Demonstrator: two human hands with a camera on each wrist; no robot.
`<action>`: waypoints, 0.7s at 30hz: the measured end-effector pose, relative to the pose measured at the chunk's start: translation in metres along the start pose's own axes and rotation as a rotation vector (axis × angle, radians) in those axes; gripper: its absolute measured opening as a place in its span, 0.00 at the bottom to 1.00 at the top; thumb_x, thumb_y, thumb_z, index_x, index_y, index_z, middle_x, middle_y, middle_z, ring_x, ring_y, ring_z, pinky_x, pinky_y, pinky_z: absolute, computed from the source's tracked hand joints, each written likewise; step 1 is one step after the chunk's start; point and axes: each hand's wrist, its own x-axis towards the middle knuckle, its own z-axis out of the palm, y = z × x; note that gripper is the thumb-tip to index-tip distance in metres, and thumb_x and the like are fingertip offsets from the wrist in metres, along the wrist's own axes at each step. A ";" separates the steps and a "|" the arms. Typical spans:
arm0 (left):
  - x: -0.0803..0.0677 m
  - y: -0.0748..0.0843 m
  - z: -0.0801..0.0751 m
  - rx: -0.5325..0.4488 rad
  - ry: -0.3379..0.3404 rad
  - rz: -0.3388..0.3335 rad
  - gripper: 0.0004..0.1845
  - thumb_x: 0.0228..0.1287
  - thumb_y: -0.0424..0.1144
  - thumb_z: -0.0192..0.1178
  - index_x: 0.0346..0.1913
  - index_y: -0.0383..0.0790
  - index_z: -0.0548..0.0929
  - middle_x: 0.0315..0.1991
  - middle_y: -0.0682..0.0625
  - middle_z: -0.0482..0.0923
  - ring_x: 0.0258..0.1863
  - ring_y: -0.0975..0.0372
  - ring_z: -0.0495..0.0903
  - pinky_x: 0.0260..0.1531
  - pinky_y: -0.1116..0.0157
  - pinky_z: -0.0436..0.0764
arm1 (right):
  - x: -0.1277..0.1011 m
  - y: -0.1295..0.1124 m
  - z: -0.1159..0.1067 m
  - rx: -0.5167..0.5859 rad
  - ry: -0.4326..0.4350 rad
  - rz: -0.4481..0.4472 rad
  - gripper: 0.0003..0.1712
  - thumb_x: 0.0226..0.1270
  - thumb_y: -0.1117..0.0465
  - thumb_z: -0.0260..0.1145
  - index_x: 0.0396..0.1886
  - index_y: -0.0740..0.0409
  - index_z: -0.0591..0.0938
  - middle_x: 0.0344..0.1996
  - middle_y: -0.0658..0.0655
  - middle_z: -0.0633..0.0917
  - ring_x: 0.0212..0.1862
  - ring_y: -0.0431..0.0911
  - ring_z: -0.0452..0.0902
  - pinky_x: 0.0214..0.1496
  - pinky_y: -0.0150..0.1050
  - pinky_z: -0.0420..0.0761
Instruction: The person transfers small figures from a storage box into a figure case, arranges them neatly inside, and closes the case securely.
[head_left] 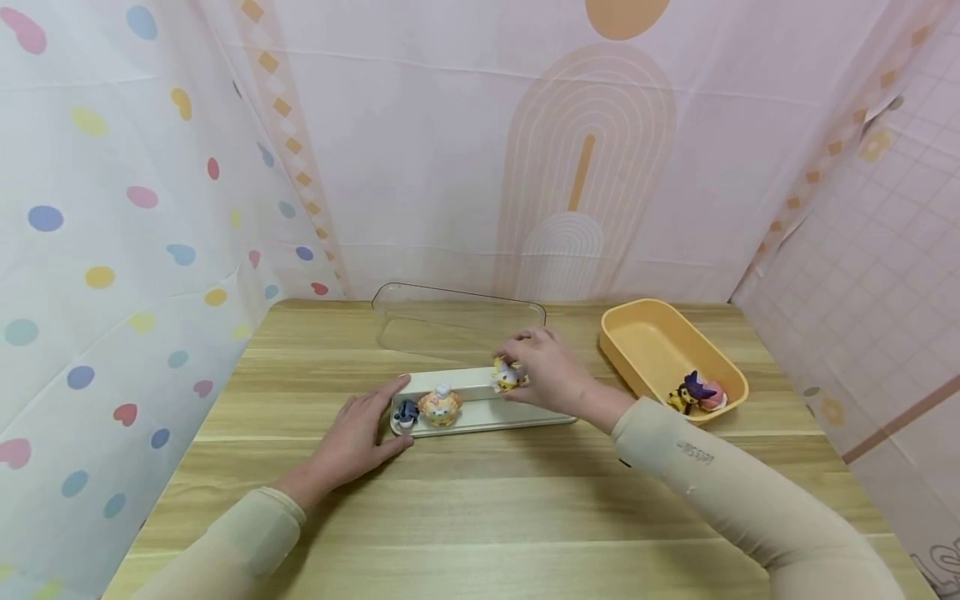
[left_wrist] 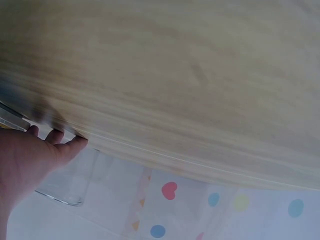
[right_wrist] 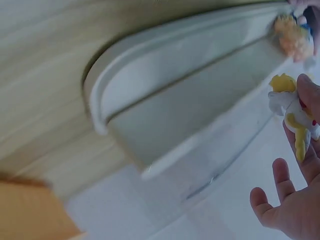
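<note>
A long white pencil-case-like box lies on the table. At its left end sit a small dark blue figurine and a round orange-and-cream figurine with a white top. My left hand holds that end between its fingers on the far side and its thumb on the near side. Above the box's right half, my right hand pinches a white-and-yellow figurine between thumb and fingers. Two other fingers of that hand stand free in the right wrist view.
Behind the box a clear plastic lid lies near the back edge. To the right, a yellow-orange bin contains a purple, black and yellow figurine and a pink one. Patterned curtains hang around the wooden table.
</note>
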 end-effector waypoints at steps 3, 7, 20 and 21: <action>0.000 0.000 0.000 0.001 0.001 0.001 0.53 0.67 0.53 0.75 0.87 0.54 0.55 0.78 0.37 0.71 0.72 0.34 0.74 0.76 0.29 0.62 | 0.003 -0.008 0.010 -0.013 -0.031 -0.025 0.33 0.57 0.51 0.86 0.61 0.49 0.85 0.56 0.52 0.90 0.71 0.57 0.76 0.80 0.64 0.67; 0.000 0.000 0.000 0.000 0.003 0.002 0.53 0.67 0.53 0.75 0.87 0.53 0.55 0.78 0.37 0.72 0.72 0.34 0.74 0.76 0.28 0.62 | 0.004 -0.015 0.022 -0.021 -0.067 -0.045 0.33 0.58 0.50 0.86 0.63 0.47 0.84 0.54 0.50 0.91 0.71 0.55 0.74 0.81 0.63 0.65; 0.001 -0.001 0.001 0.005 0.005 0.006 0.53 0.66 0.53 0.76 0.87 0.54 0.55 0.78 0.37 0.72 0.72 0.34 0.75 0.76 0.28 0.63 | 0.006 -0.018 0.050 -0.150 -0.036 -0.145 0.34 0.60 0.45 0.84 0.64 0.48 0.82 0.56 0.48 0.91 0.68 0.52 0.78 0.78 0.63 0.70; 0.000 -0.001 0.001 0.005 0.004 0.005 0.53 0.66 0.53 0.76 0.87 0.54 0.55 0.78 0.37 0.72 0.72 0.34 0.74 0.76 0.28 0.62 | 0.006 -0.018 0.051 -0.152 -0.034 -0.143 0.34 0.61 0.45 0.84 0.64 0.48 0.82 0.57 0.49 0.91 0.68 0.52 0.78 0.78 0.63 0.70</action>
